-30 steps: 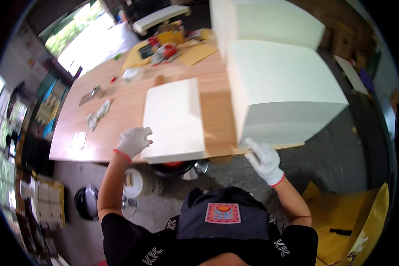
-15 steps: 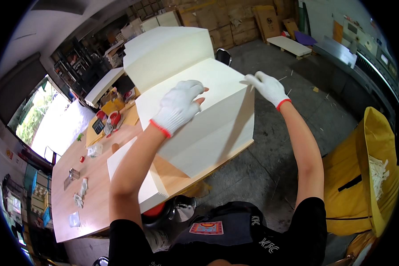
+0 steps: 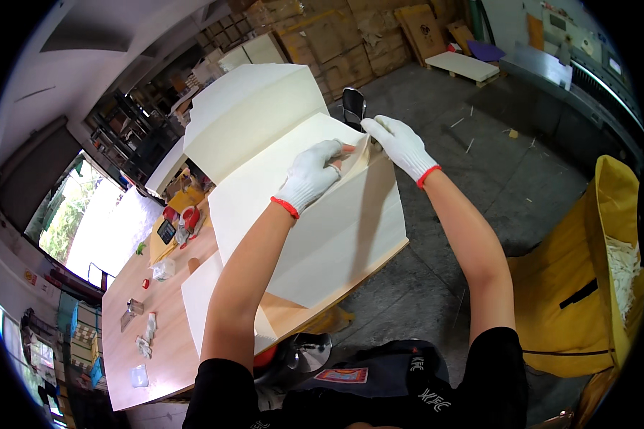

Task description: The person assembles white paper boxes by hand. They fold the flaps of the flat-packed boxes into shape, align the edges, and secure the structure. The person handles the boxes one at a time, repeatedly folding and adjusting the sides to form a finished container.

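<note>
Lengthwise, cream sheet (image 3: 315, 236) across table (image 3: 172, 350).

two gloved hands (image 3: 315, 175), three cream boards (image 3: 322, 229)

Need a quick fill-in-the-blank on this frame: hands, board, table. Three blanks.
1. Both hands, left hand and right hand, wear ____ gloves with red cuffs.
2. The two hands meet at the top corner of a large cream ____ sheet.
3. The wooden table stands on the person's ____ side.

Missing words: white; folded; left
</note>
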`<state>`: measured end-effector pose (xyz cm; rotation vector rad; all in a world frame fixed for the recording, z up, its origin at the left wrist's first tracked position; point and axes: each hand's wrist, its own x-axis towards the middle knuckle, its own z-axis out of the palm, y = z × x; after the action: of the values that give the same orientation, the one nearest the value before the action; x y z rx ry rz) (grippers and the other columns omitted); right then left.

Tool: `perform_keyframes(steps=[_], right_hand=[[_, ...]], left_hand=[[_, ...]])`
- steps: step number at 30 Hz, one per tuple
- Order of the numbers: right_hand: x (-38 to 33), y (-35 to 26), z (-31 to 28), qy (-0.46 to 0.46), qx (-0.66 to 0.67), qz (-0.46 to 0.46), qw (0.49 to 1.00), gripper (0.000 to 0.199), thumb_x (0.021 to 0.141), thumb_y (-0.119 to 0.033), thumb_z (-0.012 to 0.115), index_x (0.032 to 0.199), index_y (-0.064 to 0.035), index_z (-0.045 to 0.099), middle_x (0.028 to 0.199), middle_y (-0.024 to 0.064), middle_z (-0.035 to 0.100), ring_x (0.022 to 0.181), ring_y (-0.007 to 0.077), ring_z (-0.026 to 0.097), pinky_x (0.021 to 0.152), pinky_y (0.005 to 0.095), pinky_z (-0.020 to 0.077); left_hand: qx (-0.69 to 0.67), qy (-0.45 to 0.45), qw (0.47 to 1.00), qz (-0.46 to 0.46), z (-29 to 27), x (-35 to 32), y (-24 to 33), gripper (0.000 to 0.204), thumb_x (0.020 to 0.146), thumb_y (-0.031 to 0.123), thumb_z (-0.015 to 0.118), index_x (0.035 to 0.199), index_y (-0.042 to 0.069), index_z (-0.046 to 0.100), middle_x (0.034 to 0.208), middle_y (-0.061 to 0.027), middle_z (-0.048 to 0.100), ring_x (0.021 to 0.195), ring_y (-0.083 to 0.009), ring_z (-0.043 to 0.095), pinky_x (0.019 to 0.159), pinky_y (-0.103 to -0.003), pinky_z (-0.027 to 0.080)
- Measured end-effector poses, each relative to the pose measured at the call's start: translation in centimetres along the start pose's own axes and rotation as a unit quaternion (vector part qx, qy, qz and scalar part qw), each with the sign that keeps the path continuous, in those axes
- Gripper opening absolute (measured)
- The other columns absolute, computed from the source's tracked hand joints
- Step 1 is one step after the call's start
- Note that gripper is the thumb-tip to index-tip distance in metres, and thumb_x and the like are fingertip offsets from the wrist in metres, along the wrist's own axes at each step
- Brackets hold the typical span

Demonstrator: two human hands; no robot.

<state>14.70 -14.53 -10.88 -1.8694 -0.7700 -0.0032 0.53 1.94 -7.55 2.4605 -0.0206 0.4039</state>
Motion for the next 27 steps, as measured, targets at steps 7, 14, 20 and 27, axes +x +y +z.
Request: perform_keyframes(steps=[7, 14, 20, 27], right_hand=[[-0.6, 1.2, 1.4, 0.075, 0.059, -0.019, 0.995, 0.056, 0.098, -0.059, 0.047, 0.087, -0.0058, 0.06, 0.08, 0.013, 0.061, 0.079, 0.0313, 0.058, 0.076, 0.0404, 0.0442], [-1.0, 1.3, 2.0, 0.104, 0.086, -0.045, 0.99, 0.053, 0.1, -0.056, 0.047, 0.085, -0.0062, 0.058, 0.076, 0.0136, 0.057, 0.075, 0.0316, 0.056, 0.074, 0.0402, 0.0435], [-0.8, 1.6, 2.3, 0.115, 0.092, -0.057, 0.987, 0.055, 0.099, -0.058, 0.048, 0.083, -0.006, 0.057, 0.074, 0.014, 0.056, 0.073, 0.0319, 0.056, 0.072, 0.0404, 0.0434], [-1.2, 0.6, 1.7, 0.094, 0.049, -0.027, 0.994, 0.057, 0.098, -0.06, 0.048, 0.081, -0.0056, 0.056, 0.072, 0.0161, 0.056, 0.072, 0.0341, 0.057, 0.071, 0.0417, 0.0438]], left_hand=[[-0.043, -0.026, 0.996, -0.068, -0.8, 0.2, 0.5, 0.032, 0.099, 0.017, 0.053, 0.126, 0.006, 0.067, 0.117, -0.0086, 0.069, 0.106, -0.0175, 0.06, 0.095, -0.032, 0.046], [-0.085, -0.056, 0.989, -0.108, -0.3, 0.2, 0.7, 0.038, 0.094, 0.02, 0.07, 0.128, 0.005, 0.065, 0.116, -0.0088, 0.069, 0.106, -0.0162, 0.06, 0.096, -0.031, 0.047], [-0.053, -0.031, 0.998, -0.006, -0.3, 0.8, -1.5, 0.044, 0.092, 0.018, 0.072, 0.132, 0.004, 0.062, 0.118, -0.0104, 0.069, 0.108, -0.0184, 0.063, 0.096, -0.031, 0.049], [-0.038, 0.023, 0.999, 0.001, -0.2, 0.1, 0.0, 0.038, 0.095, 0.018, 0.065, 0.132, 0.011, 0.063, 0.107, -0.0119, 0.068, 0.096, -0.0177, 0.06, 0.09, -0.031, 0.048]])
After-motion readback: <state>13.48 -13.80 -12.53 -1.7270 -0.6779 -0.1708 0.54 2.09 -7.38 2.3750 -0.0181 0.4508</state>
